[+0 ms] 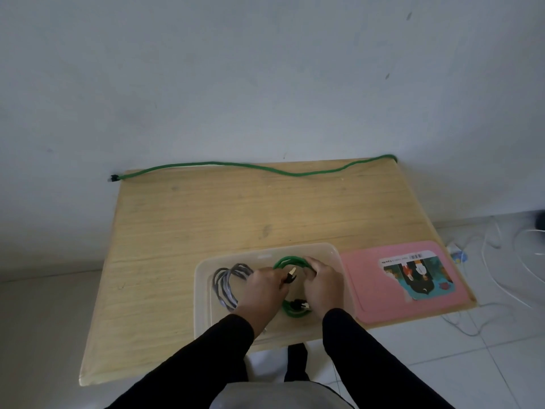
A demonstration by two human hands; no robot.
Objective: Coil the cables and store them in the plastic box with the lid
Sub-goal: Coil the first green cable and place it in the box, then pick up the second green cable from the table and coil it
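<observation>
A clear plastic box [203, 293] stands at the table's near edge. Inside it on the left lies a coiled grey cable [227, 283]. My left hand [262, 290] and my right hand [320, 286] both grip a coiled green cable [290, 259] inside the box; its two black plugs show between my hands. The pink lid [368, 278], with a picture sticker, lies flat just right of the box. A second green cable [250, 166] lies stretched out along the table's far edge, with its black plug at the far left corner.
The wooden table [191, 219] stands against a white wall. White cables [507, 258] lie tangled on the tiled floor to the right. My black sleeves reach in from the bottom of the view.
</observation>
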